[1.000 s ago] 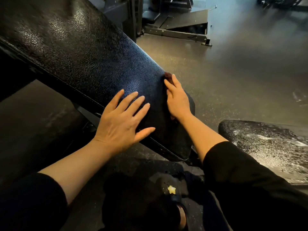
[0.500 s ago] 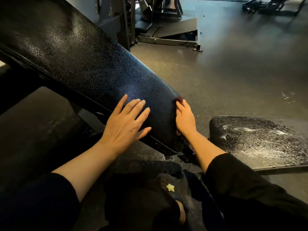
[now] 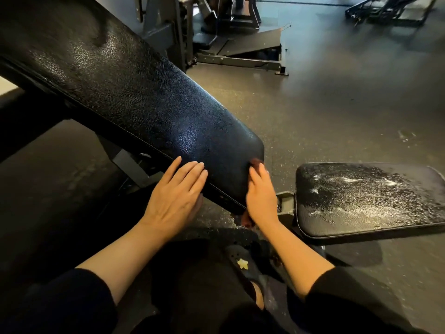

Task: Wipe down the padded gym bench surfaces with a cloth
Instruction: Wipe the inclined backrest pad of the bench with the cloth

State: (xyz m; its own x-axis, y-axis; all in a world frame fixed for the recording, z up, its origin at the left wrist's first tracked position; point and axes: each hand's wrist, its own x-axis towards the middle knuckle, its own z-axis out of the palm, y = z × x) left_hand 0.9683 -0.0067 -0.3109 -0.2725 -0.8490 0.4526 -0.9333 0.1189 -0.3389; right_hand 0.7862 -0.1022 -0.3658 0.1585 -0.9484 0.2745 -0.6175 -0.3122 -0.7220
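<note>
- I see my left hand (image 3: 173,198) lying flat with straight fingers on the lower end of the slanted back pad (image 3: 134,97), near its bottom edge; it holds nothing.
- My right hand (image 3: 261,195) presses against the pad's lower right corner, at about 3 o'clock from the left hand, the two apart with a strip of pad between them.
- The cloth (image 3: 255,162) is a dark reddish scrap under my right hand: a bit shows above the fingertips at 12 o'clock and another bit below the palm at 7 o'clock. I cannot tell whether the fingers curl round it or just press it flat.
- The seat pad (image 3: 370,198) sits at 3 o'clock from my right hand, just beside it and apart, its surface speckled with white wet streaks.
- At 6 o'clock, my dark shoe (image 3: 243,263) with a pale star stands on the floor (image 3: 337,104).
</note>
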